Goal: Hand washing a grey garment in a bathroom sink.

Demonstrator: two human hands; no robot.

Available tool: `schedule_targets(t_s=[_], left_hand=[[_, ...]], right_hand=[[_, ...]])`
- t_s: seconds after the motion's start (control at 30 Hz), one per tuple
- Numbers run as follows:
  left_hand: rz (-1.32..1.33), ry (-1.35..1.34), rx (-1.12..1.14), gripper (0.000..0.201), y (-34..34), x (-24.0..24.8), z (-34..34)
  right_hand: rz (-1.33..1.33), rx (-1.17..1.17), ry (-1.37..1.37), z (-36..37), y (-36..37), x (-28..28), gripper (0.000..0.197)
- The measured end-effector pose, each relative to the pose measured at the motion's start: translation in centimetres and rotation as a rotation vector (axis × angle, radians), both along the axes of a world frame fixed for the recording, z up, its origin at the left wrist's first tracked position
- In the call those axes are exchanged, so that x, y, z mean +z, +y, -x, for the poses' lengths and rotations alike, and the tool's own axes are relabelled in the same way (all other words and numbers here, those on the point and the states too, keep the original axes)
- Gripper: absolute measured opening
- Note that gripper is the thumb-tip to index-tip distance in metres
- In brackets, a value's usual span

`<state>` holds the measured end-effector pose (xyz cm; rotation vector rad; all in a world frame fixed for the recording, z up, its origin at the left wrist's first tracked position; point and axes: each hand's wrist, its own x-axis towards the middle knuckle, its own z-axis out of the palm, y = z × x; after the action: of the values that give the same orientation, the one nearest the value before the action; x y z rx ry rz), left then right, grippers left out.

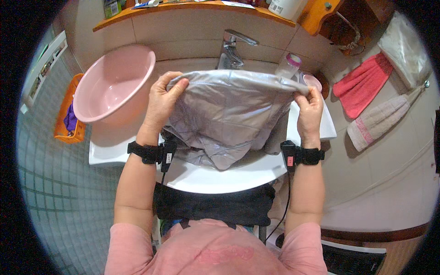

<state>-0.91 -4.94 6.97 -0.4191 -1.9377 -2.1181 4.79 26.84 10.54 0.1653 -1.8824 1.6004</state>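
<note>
Stretched between my two hands is a shiny silver-grey garment [224,110], wet-looking and creased; its exact kind I cannot make out. My left hand [166,91] pinches its upper left edge, thumb on top. The upper right corner is gripped in the fingers of my right hand [310,105]. Below, the cloth hangs in folds into the white washbasin [220,181] and hides most of the bowl. Just behind the raised edge stands the chrome faucet [230,50]. Black straps with small boxes and cables circle both my wrists.
A pink plastic tub [114,85] rests tilted on the basin's left side, beside an orange basket [68,112]. Behind the garment's right end is a clear jar with a pink lid [289,64]. A wooden shelf [197,8] runs above. Red [364,85] and grey-pink towels [378,121] hang at right.
</note>
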Motion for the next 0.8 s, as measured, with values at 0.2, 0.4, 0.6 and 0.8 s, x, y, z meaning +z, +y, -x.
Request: schedule_targets(t_s=[0.2, 0.4, 0.6, 0.8], left_hand=[[0.474, 0.389, -0.04, 0.018, 0.7, -1.5, -0.5], [0.984, 0.554, -0.313, 0.019, 1.6, -3.3, -2.4], [1.495, 0.437, -0.403, 0.019, 1.3, -5.6, -5.3], [1.123, 0.303, -0.183, 0.04, 4.8, -2.9, -4.9]], right_hand=[[-0.641, -0.311, -0.158, 0.1, 1.7, -4.9, 0.03], [-1.091, -0.092, -0.536, -1.5, 4.4, -11.0, 0.027], [-1.166, -0.128, -0.76, -2.5, 0.7, -4.6, 0.034], [-1.158, -0.259, -0.123, -2.2, -3.2, -6.2, 0.047]])
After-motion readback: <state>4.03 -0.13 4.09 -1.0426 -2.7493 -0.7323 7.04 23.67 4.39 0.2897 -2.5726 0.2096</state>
